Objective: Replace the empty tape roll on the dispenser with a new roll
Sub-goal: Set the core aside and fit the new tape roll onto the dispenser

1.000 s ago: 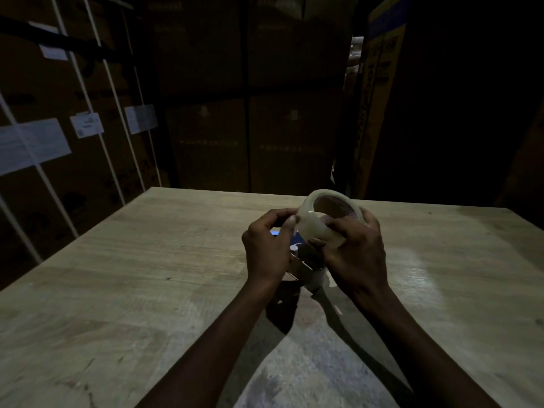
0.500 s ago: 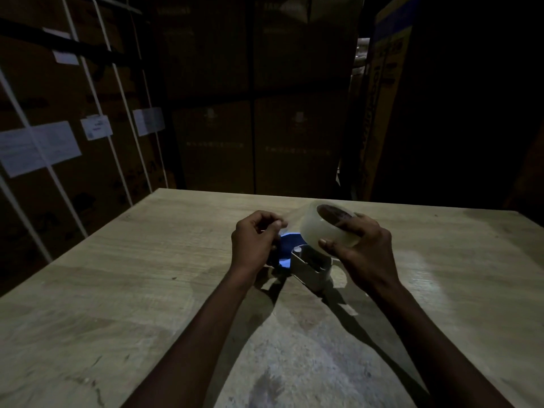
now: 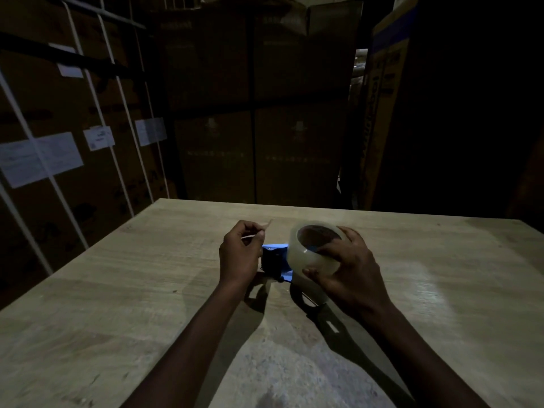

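A full roll of clear tape (image 3: 312, 252) is gripped in my right hand (image 3: 350, 269), held just above the table with its dark core facing up. My left hand (image 3: 241, 251) pinches the loose tape end (image 3: 265, 226) between thumb and fingers, a short way left of the roll. The blue tape dispenser (image 3: 275, 260) lies on the wooden table (image 3: 117, 290) between and under my hands, partly hidden by them. Its pale handle end (image 3: 313, 295) shows below the roll.
Stacked cardboard boxes (image 3: 259, 113) stand close behind the table's far edge. More strapped boxes with white labels (image 3: 41, 159) line the left side. A tall box (image 3: 385, 113) stands at the back right. The room is dim.
My hands have drawn apart: the left pulled the tape end away to the left, the right tilted the roll and lowered it toward the dispenser.
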### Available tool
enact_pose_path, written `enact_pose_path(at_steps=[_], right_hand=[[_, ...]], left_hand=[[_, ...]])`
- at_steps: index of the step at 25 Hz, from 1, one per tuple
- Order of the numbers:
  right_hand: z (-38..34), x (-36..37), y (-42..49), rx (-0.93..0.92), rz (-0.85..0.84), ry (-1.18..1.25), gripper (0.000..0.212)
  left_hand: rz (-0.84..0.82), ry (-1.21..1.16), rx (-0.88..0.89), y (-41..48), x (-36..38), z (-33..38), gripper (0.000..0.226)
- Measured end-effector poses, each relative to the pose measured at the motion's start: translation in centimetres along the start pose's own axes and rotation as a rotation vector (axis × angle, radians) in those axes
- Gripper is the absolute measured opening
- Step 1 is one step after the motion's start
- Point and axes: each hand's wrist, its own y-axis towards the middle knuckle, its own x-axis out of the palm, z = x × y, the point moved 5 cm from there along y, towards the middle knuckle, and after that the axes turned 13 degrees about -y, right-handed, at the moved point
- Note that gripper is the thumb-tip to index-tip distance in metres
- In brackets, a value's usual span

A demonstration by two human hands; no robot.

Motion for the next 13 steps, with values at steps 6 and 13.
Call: enact_pose_path(at_steps=[6, 13], right_hand=[[-0.04, 0.27, 0.02, -0.001, -0.020, 0.009, 0.031], [0.41, 0.21, 0.14, 0.016, -0.039, 0.000, 0.039]], left_hand=[[-0.016, 0.068, 0.017, 0.16, -0.46, -0.45, 0.016], [-0.035, 0.203, 0.102, 0.31, -0.72, 0.37, 0.031]])
